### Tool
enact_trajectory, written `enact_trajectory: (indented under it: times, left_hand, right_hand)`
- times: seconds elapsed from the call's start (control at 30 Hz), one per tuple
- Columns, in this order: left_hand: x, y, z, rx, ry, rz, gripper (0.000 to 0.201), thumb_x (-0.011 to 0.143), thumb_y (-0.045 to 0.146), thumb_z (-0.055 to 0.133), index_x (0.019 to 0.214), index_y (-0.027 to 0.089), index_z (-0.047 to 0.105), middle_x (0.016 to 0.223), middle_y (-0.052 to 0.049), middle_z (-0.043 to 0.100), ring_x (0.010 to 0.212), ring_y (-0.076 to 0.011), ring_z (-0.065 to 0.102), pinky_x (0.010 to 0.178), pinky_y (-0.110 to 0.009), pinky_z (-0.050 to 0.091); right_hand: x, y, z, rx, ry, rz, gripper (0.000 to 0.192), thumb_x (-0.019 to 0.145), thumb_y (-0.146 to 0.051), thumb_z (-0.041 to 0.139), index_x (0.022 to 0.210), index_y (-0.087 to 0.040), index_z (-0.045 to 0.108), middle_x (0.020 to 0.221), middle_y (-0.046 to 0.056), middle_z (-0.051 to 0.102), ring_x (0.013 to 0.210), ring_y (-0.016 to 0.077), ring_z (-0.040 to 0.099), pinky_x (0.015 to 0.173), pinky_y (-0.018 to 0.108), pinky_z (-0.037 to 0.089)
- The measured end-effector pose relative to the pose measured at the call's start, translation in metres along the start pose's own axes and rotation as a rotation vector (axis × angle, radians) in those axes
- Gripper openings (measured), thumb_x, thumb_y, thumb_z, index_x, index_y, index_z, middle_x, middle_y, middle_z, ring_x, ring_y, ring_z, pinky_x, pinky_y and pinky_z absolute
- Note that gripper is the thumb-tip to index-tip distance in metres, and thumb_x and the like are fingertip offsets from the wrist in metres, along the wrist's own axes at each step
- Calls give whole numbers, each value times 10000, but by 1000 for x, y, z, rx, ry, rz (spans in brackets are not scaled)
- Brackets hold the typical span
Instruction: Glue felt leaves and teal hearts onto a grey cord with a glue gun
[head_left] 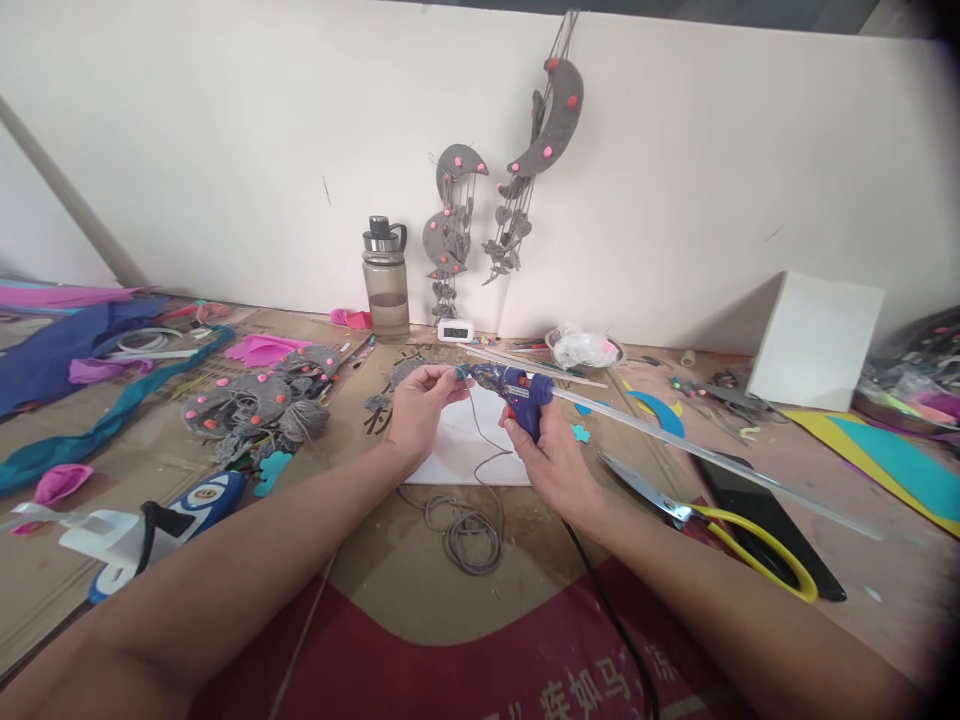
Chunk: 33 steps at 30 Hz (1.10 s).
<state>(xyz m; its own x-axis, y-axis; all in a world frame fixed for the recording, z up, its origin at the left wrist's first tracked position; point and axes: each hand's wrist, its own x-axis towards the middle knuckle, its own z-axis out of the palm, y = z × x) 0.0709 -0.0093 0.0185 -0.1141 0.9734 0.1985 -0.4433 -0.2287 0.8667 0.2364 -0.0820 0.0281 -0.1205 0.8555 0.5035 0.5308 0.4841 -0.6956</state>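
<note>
My right hand (551, 455) is wrapped round the handle of a blue hot glue gun (525, 392). A long clear glue stick (675, 432) sticks out of the gun's back end toward the right. The gun's nozzle points left and meets the fingertips of my left hand (424, 405). That hand is closed in a pinch on a small blue piece, whose exact shape is too small to make out. Grey cord (474, 540) hangs from near those fingertips and lies in loose loops on the cardboard. Under both hands is a white sheet of paper (450, 458).
Yellow-handled scissors (739, 540) lie on a black phone-like slab (814, 570) at right. A water bottle (386, 290) and small clock (455, 331) stand by the wall. Grey moon-shaped hangings (559, 125) hang there. Felt pieces (255, 400) with pompoms and grey yarn lie left.
</note>
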Motion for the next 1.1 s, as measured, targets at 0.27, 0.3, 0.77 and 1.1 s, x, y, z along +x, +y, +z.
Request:
enact_trajectory:
  times: [0.27,0.3,0.77,1.1]
  left_hand:
    - [1,-5,-3,28,-27,46,251,680,350,743,766,148,621,719,-11,656,679,-149,672,760,-368,556]
    - [1,-5,-3,25,-27,48,250,679,346,744,767,147,620,719,-11,656,674,-149,672,759,-369,556]
    - [-1,-3,-1,15,-16,43,251,667,335,749,758,150,607,693,-2,648,653,-151,675,749,-373,562]
    - [-1,-3,-2,6,-27,56,230,675,325,745,749,152,614,673,11,631,637,-138,660,734,-358,564]
  right_hand:
    - [-2,-4,1,-25,-13,30,249,917,-372,446,1090,-192,449,956,96,625,835,214,582,764,367,462]
    - [-2,-4,1,-29,-8,30,248,917,-374,445,1085,-191,451,950,97,623,829,214,581,758,367,462]
    - [-2,-3,2,-95,26,11,273,918,-384,430,1111,-193,460,979,109,604,855,218,561,778,392,467]
    - [-4,-2,4,-91,23,17,279,912,-392,435,1109,-195,441,964,113,608,851,229,568,759,396,471]
